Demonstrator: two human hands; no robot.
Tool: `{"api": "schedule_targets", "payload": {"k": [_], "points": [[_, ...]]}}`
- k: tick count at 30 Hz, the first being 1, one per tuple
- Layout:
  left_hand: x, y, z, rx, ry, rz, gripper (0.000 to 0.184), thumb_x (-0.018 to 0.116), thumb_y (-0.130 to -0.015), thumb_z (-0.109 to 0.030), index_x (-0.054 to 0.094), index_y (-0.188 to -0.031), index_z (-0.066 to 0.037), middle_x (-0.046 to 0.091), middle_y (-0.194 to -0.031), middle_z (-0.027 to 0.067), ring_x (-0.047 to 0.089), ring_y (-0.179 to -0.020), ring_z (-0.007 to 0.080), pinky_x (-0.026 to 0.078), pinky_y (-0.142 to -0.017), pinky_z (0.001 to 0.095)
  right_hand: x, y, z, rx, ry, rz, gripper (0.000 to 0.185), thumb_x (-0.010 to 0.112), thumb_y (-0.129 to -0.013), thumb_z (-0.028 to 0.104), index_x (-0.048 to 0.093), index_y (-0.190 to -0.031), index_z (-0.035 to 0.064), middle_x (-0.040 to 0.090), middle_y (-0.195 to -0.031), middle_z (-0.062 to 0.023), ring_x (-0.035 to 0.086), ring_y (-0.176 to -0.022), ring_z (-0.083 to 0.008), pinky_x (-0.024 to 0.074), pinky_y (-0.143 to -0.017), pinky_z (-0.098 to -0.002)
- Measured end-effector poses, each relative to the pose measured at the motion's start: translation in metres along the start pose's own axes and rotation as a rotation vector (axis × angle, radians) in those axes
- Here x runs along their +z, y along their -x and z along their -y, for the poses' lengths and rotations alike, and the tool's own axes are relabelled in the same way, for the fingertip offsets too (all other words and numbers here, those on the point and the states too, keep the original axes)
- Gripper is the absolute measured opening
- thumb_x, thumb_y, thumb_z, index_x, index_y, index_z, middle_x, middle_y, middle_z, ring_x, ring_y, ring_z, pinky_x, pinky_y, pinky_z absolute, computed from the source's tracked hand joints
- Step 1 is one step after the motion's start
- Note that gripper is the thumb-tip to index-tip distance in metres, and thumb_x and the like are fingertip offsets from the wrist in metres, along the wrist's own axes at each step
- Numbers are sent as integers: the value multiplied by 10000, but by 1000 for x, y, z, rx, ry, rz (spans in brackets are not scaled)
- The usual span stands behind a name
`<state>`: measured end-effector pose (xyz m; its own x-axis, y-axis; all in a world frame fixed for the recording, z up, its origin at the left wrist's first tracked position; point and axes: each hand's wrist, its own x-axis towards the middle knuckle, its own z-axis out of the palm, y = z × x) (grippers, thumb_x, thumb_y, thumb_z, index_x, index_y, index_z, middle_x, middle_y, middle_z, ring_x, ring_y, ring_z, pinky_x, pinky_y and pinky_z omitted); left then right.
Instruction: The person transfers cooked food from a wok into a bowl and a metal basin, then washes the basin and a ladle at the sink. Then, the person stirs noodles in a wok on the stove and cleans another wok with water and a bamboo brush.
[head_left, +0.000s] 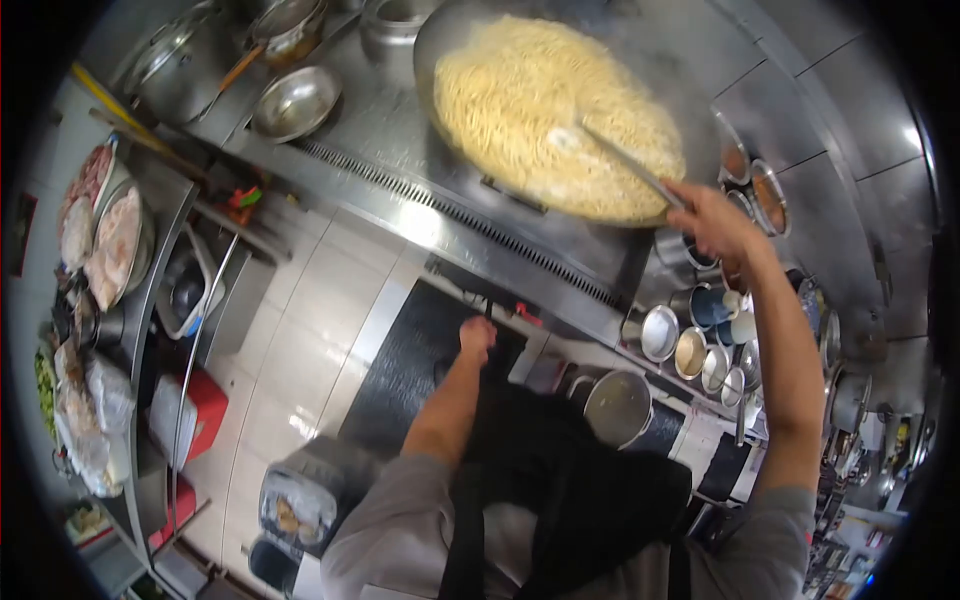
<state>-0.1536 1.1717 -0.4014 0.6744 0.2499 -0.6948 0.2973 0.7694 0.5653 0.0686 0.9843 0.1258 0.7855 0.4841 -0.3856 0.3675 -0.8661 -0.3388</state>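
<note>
My right hand is closed around the end of a long metal handle, that of a ladle. The ladle reaches into a wide wok heaped with pale yellow noodles; its head is partly sunk among them, so its full shape is hidden. Thin steam blurs the wok's edges. My left hand hangs low in front of the stove, below the counter's front edge, with its fingers curled in. Nothing shows in it, and it is apart from the wok.
A steel bowl sits on the stove top left of the wok. Several seasoning containers stand at the right, near a pot. At the left, a shelf carries trays of raw meat.
</note>
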Motion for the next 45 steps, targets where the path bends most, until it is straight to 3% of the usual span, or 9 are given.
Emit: {"api": "schedule_targets", "payload": {"k": [6, 8, 13, 22, 27, 28, 29, 38, 45], "points": [[70, -35, 61, -423, 40, -199, 43, 604, -948, -120, 628, -971, -92, 523, -739, 40, 579, -734, 191, 556, -713, 406, -11, 71, 6, 43, 143, -93, 617, 696, -811, 9, 561, -1412, 36, 573, -1099, -166, 588, -1082, -298, 473, -935, -370], [57, -86, 120, -386, 144, 148, 46, 604, -948, -125, 628, -979, -103, 567, -765, 44, 598, -750, 189, 534, -736, 403, -18, 97, 12, 20, 55, -225, 555, 705, -806, -19, 601, -1350, 13, 614, -1114, -150, 616, -1064, -270, 485, -946, -352], [84, -66, 102, -423, 229, 29, 80, 546, -978, -122, 626, -972, -125, 631, -797, 30, 616, -747, 189, 523, -688, 369, -22, 129, -14, 84, -495, -714, 354, 749, -841, -11, 670, -1185, -24, 694, -1216, -157, 666, -1053, -191, 512, -985, -329], [85, -34, 78, -479, 110, 62, 174, 586, -1027, -261, 631, -1107, -113, 644, -922, 40, 640, -781, 175, 532, -672, 288, 4, 15, -97, -743, -1495, -874, 278, 562, -1014, 237, 507, -789, 84, 537, -772, -75, 560, -876, -244, 433, -1048, -519], [-9, -10, 45, -411, -240, 117, 99, 612, -990, -233, 618, -983, -134, 657, -958, 22, 649, -889, 211, 520, -753, 396, 47, -20, -89, -806, -1417, -895, 168, 580, -1012, 157, 570, -862, 84, 578, -738, -68, 610, -840, -249, 408, -1087, -582], [-50, -19, 56, 22, -927, 271, 97, 624, -974, -229, 612, -959, -133, 642, -908, 21, 640, -822, 201, 501, -690, 367, 53, -25, -79, -799, -1408, -878, 147, 586, -1009, 128, 571, -871, 81, 594, -753, -72, 623, -860, -252, 389, -1108, -594], [-82, -22, 56, 497, -1594, 413, 100, 637, -959, -224, 606, -934, -132, 626, -858, 21, 631, -756, 191, 482, -627, 338, 55, -34, -70, -823, -1401, -880, 139, 583, -1011, 100, 577, -876, 68, 618, -782, -85, 631, -865, -251, 394, -1105, -598], [-145, 39, -12, -77, -1041, -223, 294, 677, -858, -169, 690, -1144, -104, 720, -1063, 178, 709, -976, 352, 566, -836, 481, 28, -131, -14, -962, -931, -879, 100, 690, -939, -6, 634, -856, -5, 641, -791, -52, 575, -731, -115, 470, -690, -279], [-112, 93, -25, -105, -609, -256, 138, 597, -971, -214, 610, -1033, -91, 635, -862, 37, 642, -723, 166, 484, -567, 301, -30, -198, -16, -833, -811, -944, 204, 741, -932, 109, 642, -780, 15, 602, -695, 8, 537, -669, -70, 442, -620, -253]]}}
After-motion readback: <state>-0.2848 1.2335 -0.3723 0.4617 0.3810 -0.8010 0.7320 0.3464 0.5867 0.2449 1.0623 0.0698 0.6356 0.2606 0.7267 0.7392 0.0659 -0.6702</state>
